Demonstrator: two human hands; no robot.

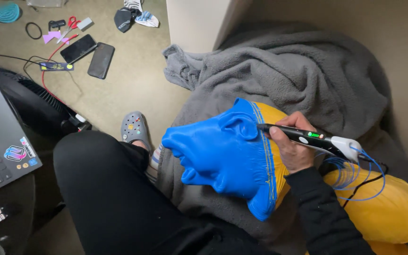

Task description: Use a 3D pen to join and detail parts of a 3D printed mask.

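A 3D pen point(308, 138) is gripped in the right hand point(293, 147) and held to a blue head model point(220, 153).

The pen is clasped in closed fingers, its tip set against the model's ear, near the striped edge where blue meets the yellow form point(388, 208) behind it. A green light is lit on the pen's black body; blue filament point(355, 172) loops from its white rear end beside a black cable. The model is propped on a grey blanket point(298, 75) across the lap, just right of the black-clad knee point(109, 189). The left hand is not seen. On the floor to the left lie a laptop point(1, 137), a black fan point(34, 104), two phones point(90, 54), scissors point(69, 26) and a grey clog point(134, 127).
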